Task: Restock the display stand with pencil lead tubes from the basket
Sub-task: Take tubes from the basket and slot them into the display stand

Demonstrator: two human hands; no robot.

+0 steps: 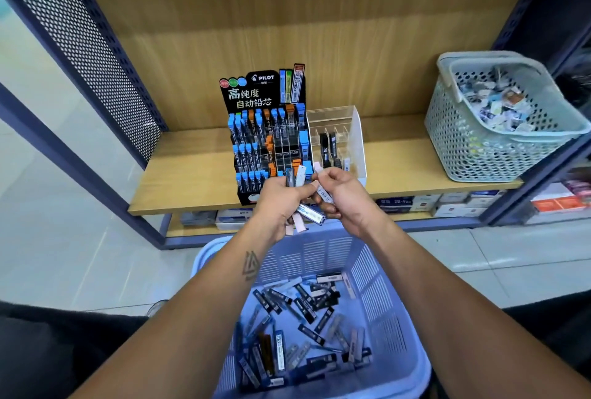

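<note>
A black Pilot display stand (pixel 267 139) stands on the wooden shelf, its slots partly filled with blue and orange capped lead tubes. A clear acrylic organizer (pixel 342 139) beside it holds a few black tubes. My left hand (pixel 276 203) grips a bundle of several lead tubes (pixel 300 216) in front of the stand's lower rows. My right hand (pixel 343 197) pinches one white tube (pixel 325 194) at the bundle. Below my arms, a lavender basket (pixel 390 318) holds many loose lead tubes (pixel 300 322).
A pale green perforated basket (pixel 473 139) full of small packets sits at the shelf's right end. The wooden shelf (pixel 192 175) has dark blue metal uprights and a mesh side panel (pixel 80 34). Boxed stock (pixel 447 203) lies on the lower shelf. The floor is tiled.
</note>
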